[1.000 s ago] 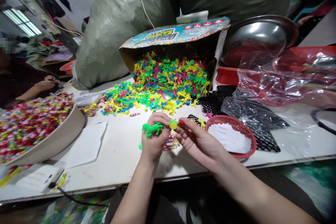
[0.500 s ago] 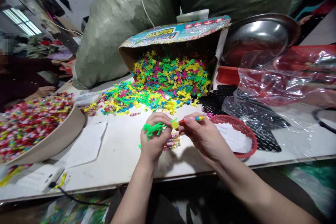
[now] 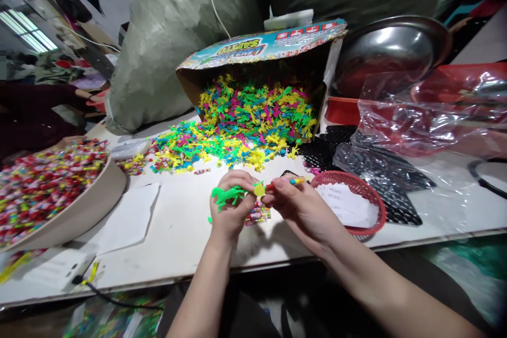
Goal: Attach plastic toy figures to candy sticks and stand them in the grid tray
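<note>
My left hand (image 3: 232,214) is closed, with a bright green plastic toy horse (image 3: 227,197) lying across its fingers. At its thumb and fingertips shows a small yellow disc (image 3: 259,189). My right hand (image 3: 299,208) pinches a thin candy-filled tube (image 3: 297,181) with a red end. That red end meets the yellow disc or sits right against it; I cannot tell which. Behind and below the fingers, several similar tubes (image 3: 257,215) lie on the white table (image 3: 182,237), partly hidden by my hands.
Beyond my hands a tipped carton (image 3: 261,45) spills colourful plastic figures (image 3: 253,116). A beige basin (image 3: 91,211) of candy tubes stands left, a red basket (image 3: 378,206) with paper slips right. Clear plastic bags (image 3: 420,127) and a metal bowl (image 3: 392,55) lie farther right. A co-worker (image 3: 35,111) sits at left.
The tube's coloured body has come into sight above my right hand, its red end staying by the yellow disc. My left hand keeps its hold. The co-worker's arm has moved.
</note>
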Available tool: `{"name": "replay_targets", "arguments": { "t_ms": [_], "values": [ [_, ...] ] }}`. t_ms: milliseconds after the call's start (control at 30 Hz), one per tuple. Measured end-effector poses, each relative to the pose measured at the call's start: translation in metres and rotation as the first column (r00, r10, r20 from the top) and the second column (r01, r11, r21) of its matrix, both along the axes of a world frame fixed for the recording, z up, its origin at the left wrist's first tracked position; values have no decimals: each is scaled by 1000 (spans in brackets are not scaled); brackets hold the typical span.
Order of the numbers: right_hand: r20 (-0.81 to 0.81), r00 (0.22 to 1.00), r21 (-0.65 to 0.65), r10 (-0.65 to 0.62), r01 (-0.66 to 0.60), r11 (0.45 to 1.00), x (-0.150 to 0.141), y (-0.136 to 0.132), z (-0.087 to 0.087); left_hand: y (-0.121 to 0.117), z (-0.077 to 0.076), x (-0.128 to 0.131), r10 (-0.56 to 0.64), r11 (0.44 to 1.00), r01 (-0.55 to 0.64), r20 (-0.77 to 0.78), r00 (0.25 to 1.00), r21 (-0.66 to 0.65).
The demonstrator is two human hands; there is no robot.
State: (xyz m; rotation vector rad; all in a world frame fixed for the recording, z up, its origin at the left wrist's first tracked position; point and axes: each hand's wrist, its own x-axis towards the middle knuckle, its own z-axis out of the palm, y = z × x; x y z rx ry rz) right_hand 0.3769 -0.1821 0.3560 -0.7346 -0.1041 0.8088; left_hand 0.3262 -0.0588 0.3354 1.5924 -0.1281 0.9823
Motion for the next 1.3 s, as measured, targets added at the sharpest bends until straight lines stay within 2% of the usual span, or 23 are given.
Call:
{"name": "replay_targets", "arguments": {
  "t_ms": [200,500,633,700,800,867,933,967,1000,1033,1067,1100,1167,1233,1300],
  "values": [
    [-25,1000,-35,2,-2,999,0,0,3,1,-2,-2,15,1000,-14,-63,998,13],
    [-16,1000,4,1,-1,1000,-3,3,0,-1,-8,-2,103,994,-104,-89,991,-10],
    [-10,1000,-6,26,-26,1000,2,3,-4,-2,-6,0,122,991,-117,-96,988,58],
    [22,997,-28,69,-68,997,7,2,-7,-1,-4,1,97,994,-90,-119,988,58],
    [123,984,-85,129,-119,989,16,0,-12,8,-2,-1,-26,1000,25,-198,980,-8],
    [210,966,-149,153,-123,981,21,0,-16,23,0,-4,-138,990,139,-304,943,-18],
    [315,933,-238,175,-100,966,25,1,-21,48,-2,-7,-185,979,206,-429,884,3],
    [383,905,-291,183,-70,954,26,2,-24,65,-6,-9,-164,980,197,-471,867,22],
    [459,866,-347,196,-27,937,27,4,-28,82,-11,-11,-72,990,122,-494,866,69],
    [539,814,-402,215,24,915,28,6,-33,101,-18,-13,77,990,-4,-509,858,143],
    [615,751,-448,242,80,890,28,8,-37,120,-27,-16,253,960,-143,-521,815,242],
    [679,680,-485,276,134,864,28,11,-43,137,-37,-19,422,897,-260,-518,744,358],
    [765,537,-538,355,232,810,27,16,-53,166,-57,-24,679,723,-395,-474,561,568],
    [812,408,-557,417,330,762,25,20,-61,183,-74,-28,792,599,-409,-430,434,689],
    [840,301,-541,451,410,734,23,22,-67,191,-86,-28,828,545,-357,-418,374,759]
  ]
}}
